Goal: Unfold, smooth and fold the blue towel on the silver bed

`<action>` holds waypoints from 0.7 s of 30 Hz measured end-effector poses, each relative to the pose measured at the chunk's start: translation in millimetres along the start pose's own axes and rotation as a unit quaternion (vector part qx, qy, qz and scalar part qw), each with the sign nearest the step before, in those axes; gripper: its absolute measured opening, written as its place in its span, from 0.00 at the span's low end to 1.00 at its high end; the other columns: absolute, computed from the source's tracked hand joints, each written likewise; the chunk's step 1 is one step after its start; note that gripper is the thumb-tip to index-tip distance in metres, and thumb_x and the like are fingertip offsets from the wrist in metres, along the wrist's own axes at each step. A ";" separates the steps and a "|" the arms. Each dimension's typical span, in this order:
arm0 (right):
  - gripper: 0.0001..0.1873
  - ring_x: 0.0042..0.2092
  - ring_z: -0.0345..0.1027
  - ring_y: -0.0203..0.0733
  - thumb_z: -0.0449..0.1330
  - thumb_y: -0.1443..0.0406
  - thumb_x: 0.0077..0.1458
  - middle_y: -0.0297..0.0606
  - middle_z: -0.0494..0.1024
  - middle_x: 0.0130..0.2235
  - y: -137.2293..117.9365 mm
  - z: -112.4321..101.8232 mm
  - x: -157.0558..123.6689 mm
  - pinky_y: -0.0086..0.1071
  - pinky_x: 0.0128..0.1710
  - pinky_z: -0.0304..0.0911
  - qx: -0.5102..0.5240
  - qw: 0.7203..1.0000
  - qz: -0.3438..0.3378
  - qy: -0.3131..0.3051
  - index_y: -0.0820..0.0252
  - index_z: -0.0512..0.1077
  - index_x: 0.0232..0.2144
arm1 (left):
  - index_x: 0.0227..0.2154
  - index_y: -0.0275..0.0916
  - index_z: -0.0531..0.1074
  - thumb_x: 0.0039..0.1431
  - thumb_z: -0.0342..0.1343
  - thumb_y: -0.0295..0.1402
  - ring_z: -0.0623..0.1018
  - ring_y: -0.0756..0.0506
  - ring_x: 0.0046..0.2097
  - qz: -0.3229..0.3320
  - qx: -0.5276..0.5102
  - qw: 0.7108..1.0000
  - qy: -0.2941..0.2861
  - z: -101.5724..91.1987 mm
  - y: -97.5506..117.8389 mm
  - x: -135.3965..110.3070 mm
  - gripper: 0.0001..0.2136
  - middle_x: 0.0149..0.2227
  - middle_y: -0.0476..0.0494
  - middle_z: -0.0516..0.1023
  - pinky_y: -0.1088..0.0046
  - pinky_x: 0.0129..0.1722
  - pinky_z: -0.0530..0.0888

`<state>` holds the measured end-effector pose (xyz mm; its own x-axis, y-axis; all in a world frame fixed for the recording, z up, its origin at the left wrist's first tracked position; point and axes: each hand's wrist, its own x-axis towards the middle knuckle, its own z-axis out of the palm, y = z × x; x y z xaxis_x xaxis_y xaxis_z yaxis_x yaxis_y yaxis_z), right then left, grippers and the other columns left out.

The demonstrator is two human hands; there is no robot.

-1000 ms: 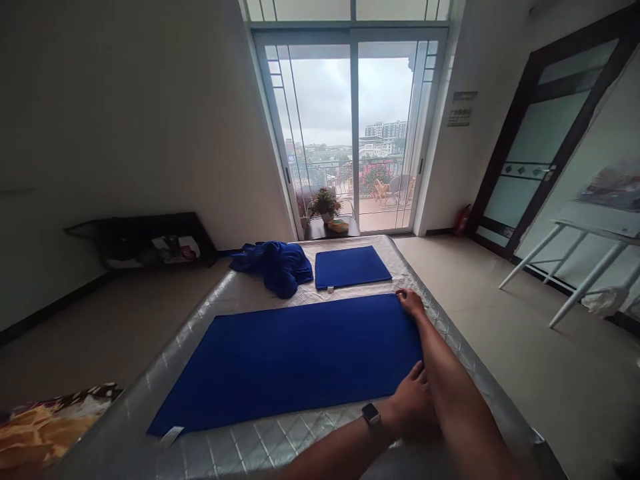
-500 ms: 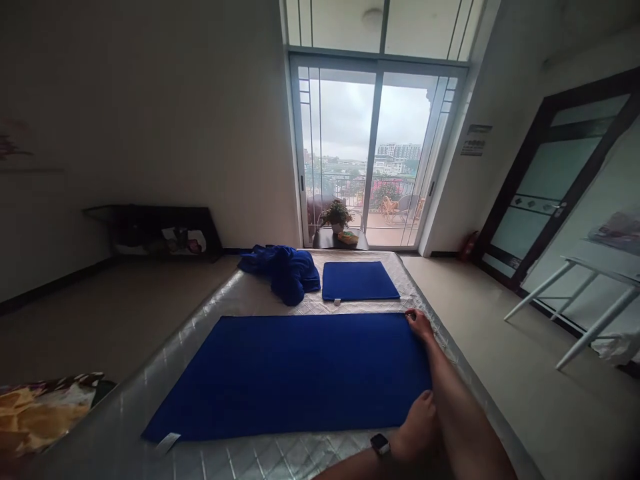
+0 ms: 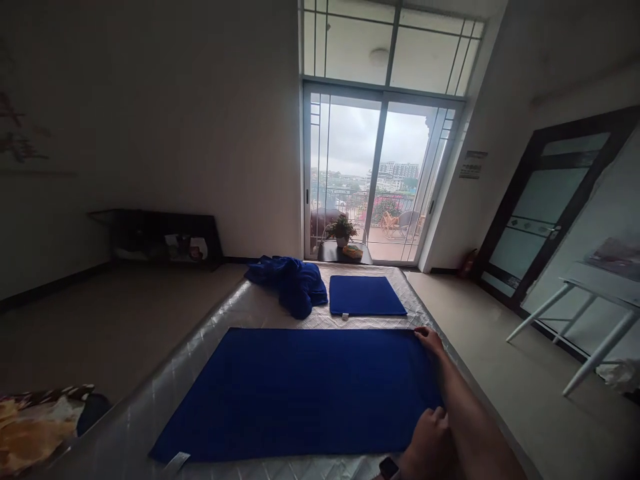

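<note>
A large blue cloth [image 3: 310, 393] lies spread flat on a quilted silvery mattress [image 3: 220, 313], with a white label [image 3: 177, 460] at its near left corner. My right hand [image 3: 430, 340] pinches the cloth's far right corner. Closer to me, my left hand [image 3: 429, 437], with a dark watch [image 3: 389, 468] on its wrist, is closed at the near right corner; its fingertips are partly hidden. Beyond the large cloth is a neatly folded blue cloth [image 3: 367, 295] with a small white label. A crumpled blue cloth [image 3: 295, 283] is heaped to the left of that.
A small dark table [image 3: 327, 252] with a potted plant [image 3: 342, 230] stands past the mattress, before a sliding glass door [image 3: 345, 160]. On the right are a white-legged table [image 3: 585, 353] and a dark-framed door [image 3: 545, 207]. Yellowish fabric [image 3: 35, 427] lies at lower left.
My view has tilted up a little, so the bed and cloths sit lower in it. Both hands stay at the same corners of the large cloth, which looks unchanged.
</note>
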<state>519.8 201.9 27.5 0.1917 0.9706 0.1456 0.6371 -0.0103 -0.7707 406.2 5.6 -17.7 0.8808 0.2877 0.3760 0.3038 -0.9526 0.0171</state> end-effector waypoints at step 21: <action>0.23 0.35 0.72 0.39 0.70 0.51 0.41 0.41 0.81 0.34 -168.5 66.6 -49.2 0.33 0.39 0.67 0.292 0.921 -0.026 -0.258 0.62 0.82 0.34 | 0.33 0.45 0.79 0.58 0.50 0.29 0.83 0.43 0.35 -0.478 -0.055 0.813 0.328 -174.3 12.1 -237.5 0.12 0.36 0.44 0.81 0.68 0.35 0.80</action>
<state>353.3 171.9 108.9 -0.3035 0.9528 -0.0066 0.0975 0.0241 -0.9949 137.3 -91.5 54.7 -0.1329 0.8212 0.5550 0.6697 -0.3384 0.6610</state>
